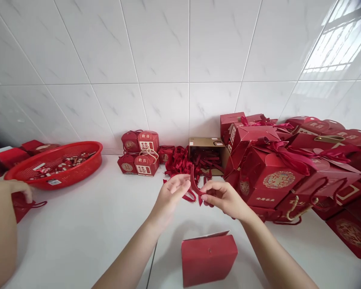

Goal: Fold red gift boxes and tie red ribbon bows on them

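My right hand [224, 198] pinches a narrow dark red ribbon strip [195, 182] between thumb and fingertips, and the strip curves upward from there. Across from it, my left hand [171, 197] has its thumb and fingers apart, with the fingertips right beside the strip; whether they touch it I cannot tell. Below both hands a red gift box [209, 261] stands on the white table, with a small hole in its facing side and a flap edge raised at the top. Behind the hands lies a heap of red ribbons [178, 161].
An open cardboard box [206, 142] holds more dark red strips. Stacked red gift boxes with bows [276, 176] crowd the right side. Several small decorated boxes [138, 152] stand by the tiled wall. At left, another person's hand [19, 190] is near a red plastic basket [60, 180].
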A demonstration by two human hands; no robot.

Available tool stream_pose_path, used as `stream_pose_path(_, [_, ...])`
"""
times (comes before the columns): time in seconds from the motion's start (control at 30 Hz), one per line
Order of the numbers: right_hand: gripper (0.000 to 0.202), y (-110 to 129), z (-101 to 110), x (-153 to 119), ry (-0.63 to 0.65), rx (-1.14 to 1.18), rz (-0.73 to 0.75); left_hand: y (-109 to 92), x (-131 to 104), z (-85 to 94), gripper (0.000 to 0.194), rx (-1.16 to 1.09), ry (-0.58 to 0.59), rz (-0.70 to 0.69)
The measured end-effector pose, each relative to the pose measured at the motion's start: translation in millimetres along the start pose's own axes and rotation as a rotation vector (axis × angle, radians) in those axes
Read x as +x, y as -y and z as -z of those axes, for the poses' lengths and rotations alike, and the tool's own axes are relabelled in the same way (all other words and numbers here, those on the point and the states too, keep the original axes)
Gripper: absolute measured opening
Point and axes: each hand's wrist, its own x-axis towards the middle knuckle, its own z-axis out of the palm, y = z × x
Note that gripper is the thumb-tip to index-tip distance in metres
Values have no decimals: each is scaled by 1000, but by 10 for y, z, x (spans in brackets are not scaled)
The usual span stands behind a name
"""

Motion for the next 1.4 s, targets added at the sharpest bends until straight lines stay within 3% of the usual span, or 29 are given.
stream_pose_path(0.1, [27, -97, -45, -10, 48, -29, -47, 157, 76, 61, 30, 43, -84, 6])
stream_pose_path(0.17, [23, -274, -56, 80, -11, -92, -88, 401, 166, 169, 31, 90, -152, 29])
stream_pose_path(0.33, [22, -949, 38, 625, -422, -272, -255, 1172, 338, 525, 42, 223, -424, 18])
stream_pose_path(0.47, [30, -1382, 192, 1148, -694, -369, -318, 1474, 369, 722, 41, 252, -475, -19])
stream_pose_path(0.67, [32, -1637, 414, 1693, -905, -481, -331, 1537, 405, 786, 39, 245, -427, -18])
stream_pose_path(0.93, [29, -1671, 528, 2009, -874, -692, -399, 1537, 403, 762, 37, 222, -403, 9])
stream_pose_path(1.17, [30, -1710, 527, 2115, -791, -778, -454, 1506, 388, 751, 35, 222, -403, 13])
stream_pose_path(1.4, [31, -1654, 466, 1888, -743, -803, -386, 1553, 404, 778, 37, 219, -397, 5])
